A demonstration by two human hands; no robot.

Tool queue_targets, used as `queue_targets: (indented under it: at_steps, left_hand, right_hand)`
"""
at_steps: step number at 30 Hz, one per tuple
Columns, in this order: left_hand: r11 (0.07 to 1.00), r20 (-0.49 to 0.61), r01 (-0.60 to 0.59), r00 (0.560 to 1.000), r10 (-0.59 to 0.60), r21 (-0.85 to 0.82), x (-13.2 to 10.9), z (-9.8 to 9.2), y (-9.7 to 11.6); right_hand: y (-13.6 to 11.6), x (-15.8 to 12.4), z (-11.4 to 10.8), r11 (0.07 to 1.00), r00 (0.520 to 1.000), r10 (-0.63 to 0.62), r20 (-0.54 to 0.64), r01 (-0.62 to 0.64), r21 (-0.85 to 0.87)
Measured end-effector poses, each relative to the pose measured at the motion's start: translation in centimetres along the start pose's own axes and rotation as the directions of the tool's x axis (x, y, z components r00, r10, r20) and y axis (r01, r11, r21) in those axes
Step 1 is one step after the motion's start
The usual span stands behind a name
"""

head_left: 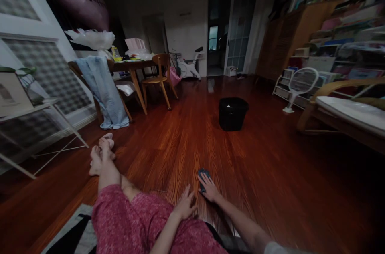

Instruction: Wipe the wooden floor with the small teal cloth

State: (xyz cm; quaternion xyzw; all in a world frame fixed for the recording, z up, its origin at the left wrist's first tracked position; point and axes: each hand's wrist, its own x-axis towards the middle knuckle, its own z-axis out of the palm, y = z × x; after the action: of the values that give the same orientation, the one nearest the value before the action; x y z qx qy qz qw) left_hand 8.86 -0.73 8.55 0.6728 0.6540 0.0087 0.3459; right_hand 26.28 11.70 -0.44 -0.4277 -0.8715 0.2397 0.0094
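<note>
On the wooden floor (168, 154), a small dark blue cloth (203, 173) lies under my right hand (209, 190). That hand holds the cloth down against the boards, its fingers stretched across the top; the palm side is hidden. My left hand (185, 204) hovers or rests by the thigh of my pink shorts (153, 214), just left of the right hand. Its fingers are apart and nothing is in them. Beyond the cloth, a black bin (233, 113) stands on the floor, out of reach of both hands.
My bare legs (110, 174) stretch out to the left. A white side table (51, 103) and a chair draped with light blue jeans (102, 85) stand left. At right are a wooden armchair (345, 105) and a white racket (303, 81). An exercise bike (189, 67) stands far back.
</note>
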Motion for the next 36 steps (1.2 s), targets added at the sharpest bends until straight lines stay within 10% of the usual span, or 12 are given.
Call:
queue_targets:
  at_steps: [5,15,25,32,36]
  left_hand:
    - [0.999,0.015,-0.020,1.000,0.021,-0.036,0.7,0.7,-0.5]
    - [0.997,0.025,-0.062,0.998,0.061,0.041,5.4,2.3,2.6]
    - [0.994,-0.042,-0.009,0.999,0.014,0.109,10.1,6.4,6.8]
    - [0.944,-0.335,-0.182,0.902,0.271,0.274,15.0,7.8,1.0]
    - [0.960,-0.538,0.049,0.836,0.112,0.276,18.0,4.2,-3.9]
  right_hand:
    - [5.8,-3.8,0.7,0.980,0.977,-0.191,-0.090,0.195,0.039]
    - [22.4,-13.2,-0.6,0.954,0.880,0.223,-0.420,-0.286,-0.093]
    - [23.3,-13.3,-1.5,0.950,0.876,0.238,-0.420,-0.301,-0.089]
    - [23.2,-13.9,-1.0,0.958,0.868,0.218,-0.445,-0.278,-0.073]
    - [23.2,-14.2,-0.7,0.958,0.868,0.216,-0.448,-0.277,-0.075]
